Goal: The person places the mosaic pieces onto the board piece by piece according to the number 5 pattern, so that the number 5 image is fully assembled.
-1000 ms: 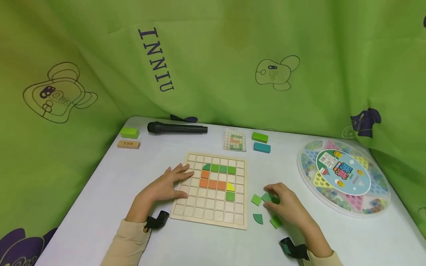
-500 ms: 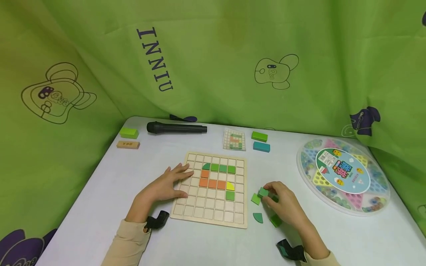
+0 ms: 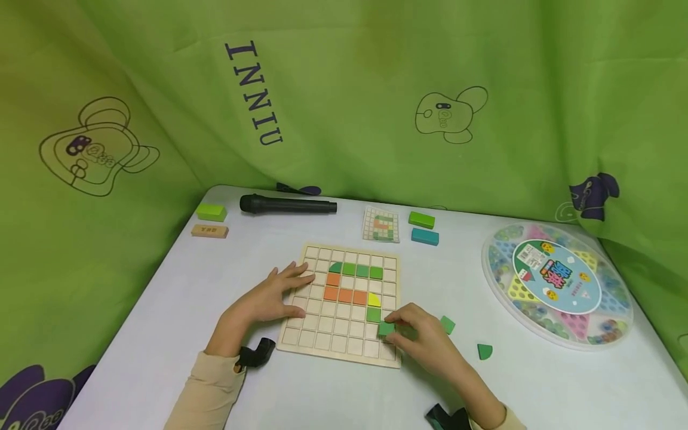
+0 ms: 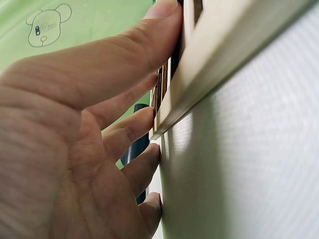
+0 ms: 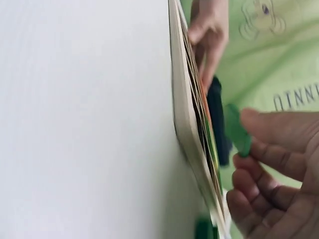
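A wooden grid board [image 3: 317, 341] lies on the table, bearing rows of green and orange square tiles and a yellow curved tile [image 3: 374, 300]. My left hand [image 3: 269, 298] rests spread on the board's left edge, its thumb and fingertips touching the frame. Between thumb and fingers, my right hand [image 3: 427, 340] pinches a green square tile [image 3: 386, 328] over the board's lower right part. The right wrist view shows this tile [image 5: 236, 129] raised and tilted above the board surface. A loose green tile [image 3: 447, 325] and a green quarter-round tile [image 3: 485, 352] lie right of that hand.
A small pattern card [image 3: 381, 225] lies behind the board, beside a green block [image 3: 421, 220] and a blue block [image 3: 425, 236]. A black microphone [image 3: 288, 205] lies at the back left, near two more blocks. The round marble game box [image 3: 556, 276] occupies the right side.
My right hand has lifted the green square tile from the loose pieces and carried it left over the board. Loose tiles near that hand look shifted or are now hidden. My left hand stays put.
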`<act>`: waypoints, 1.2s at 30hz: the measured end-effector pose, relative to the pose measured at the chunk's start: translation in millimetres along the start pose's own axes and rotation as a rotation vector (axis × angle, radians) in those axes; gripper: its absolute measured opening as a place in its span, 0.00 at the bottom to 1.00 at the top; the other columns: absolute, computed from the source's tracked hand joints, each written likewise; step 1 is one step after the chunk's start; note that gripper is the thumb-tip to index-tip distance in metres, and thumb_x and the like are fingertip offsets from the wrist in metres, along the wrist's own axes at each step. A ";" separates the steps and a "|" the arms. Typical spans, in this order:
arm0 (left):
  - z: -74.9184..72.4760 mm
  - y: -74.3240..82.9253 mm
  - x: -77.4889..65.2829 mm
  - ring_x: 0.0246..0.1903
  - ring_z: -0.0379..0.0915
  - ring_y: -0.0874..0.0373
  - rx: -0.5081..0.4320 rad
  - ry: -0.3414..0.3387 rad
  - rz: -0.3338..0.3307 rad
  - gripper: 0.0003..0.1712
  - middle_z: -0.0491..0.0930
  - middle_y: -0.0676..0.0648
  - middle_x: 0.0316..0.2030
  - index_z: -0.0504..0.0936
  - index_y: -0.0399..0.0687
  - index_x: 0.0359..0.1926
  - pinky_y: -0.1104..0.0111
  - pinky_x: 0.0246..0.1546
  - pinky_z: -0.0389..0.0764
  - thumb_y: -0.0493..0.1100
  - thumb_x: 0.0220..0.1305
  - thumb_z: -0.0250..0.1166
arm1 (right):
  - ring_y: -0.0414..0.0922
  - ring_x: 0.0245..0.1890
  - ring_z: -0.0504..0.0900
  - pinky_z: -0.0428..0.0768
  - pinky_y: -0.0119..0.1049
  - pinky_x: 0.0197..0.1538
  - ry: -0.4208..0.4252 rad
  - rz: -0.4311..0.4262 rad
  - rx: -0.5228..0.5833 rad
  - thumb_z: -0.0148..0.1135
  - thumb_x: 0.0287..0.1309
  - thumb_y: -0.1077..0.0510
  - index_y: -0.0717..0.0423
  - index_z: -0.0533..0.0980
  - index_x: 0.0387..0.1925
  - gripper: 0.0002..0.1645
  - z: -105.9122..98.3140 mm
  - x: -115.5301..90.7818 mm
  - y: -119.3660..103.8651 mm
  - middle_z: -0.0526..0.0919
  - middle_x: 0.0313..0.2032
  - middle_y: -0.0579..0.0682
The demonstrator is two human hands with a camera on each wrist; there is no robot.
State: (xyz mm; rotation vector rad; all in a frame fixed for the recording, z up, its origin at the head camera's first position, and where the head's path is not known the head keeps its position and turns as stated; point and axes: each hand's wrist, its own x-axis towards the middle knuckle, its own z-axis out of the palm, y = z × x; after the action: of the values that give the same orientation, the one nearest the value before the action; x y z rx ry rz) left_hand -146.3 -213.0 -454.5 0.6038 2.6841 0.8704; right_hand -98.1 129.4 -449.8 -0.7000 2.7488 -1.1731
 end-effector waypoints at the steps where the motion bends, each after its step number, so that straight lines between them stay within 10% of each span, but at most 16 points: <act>1: 0.2 -0.1 -0.2 0.73 0.39 0.43 -0.001 0.000 -0.002 0.44 0.54 0.45 0.72 0.67 0.52 0.67 0.44 0.72 0.38 0.53 0.49 0.73 | 0.38 0.39 0.79 0.81 0.32 0.44 -0.012 -0.011 -0.002 0.70 0.51 0.56 0.48 0.80 0.41 0.14 4.0 1.5 -2.0 0.79 0.40 0.37; 17: 0.3 -1.6 0.7 0.73 0.38 0.43 -0.008 -0.001 -0.010 0.44 0.53 0.46 0.73 0.67 0.52 0.68 0.44 0.72 0.37 0.52 0.49 0.73 | 0.37 0.35 0.72 0.72 0.25 0.34 0.102 -0.096 -0.097 0.75 0.43 0.61 0.54 0.81 0.39 0.17 34.8 5.7 -5.6 0.77 0.37 0.43; 26: -1.8 0.6 1.7 0.74 0.37 0.43 -0.022 -0.010 -0.018 0.45 0.52 0.45 0.73 0.66 0.52 0.68 0.44 0.72 0.36 0.51 0.50 0.73 | 0.40 0.47 0.79 0.81 0.37 0.49 0.096 -0.002 -0.149 0.74 0.44 0.60 0.51 0.80 0.45 0.22 -11.3 -10.0 4.1 0.80 0.45 0.40; 36: -2.1 -0.3 2.6 0.74 0.37 0.44 -0.015 -0.028 -0.011 0.45 0.52 0.46 0.73 0.65 0.51 0.68 0.45 0.72 0.36 0.52 0.50 0.72 | 0.32 0.47 0.72 0.66 0.12 0.47 0.123 0.096 -0.259 0.75 0.45 0.55 0.49 0.75 0.55 0.32 -74.8 -73.1 59.2 0.77 0.51 0.43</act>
State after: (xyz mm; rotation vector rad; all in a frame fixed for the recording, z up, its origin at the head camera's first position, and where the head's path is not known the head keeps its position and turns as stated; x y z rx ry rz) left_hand -149.4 -213.1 -453.3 0.5930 2.6511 0.8727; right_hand -73.1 246.9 -446.4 -0.5248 3.0344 -0.8799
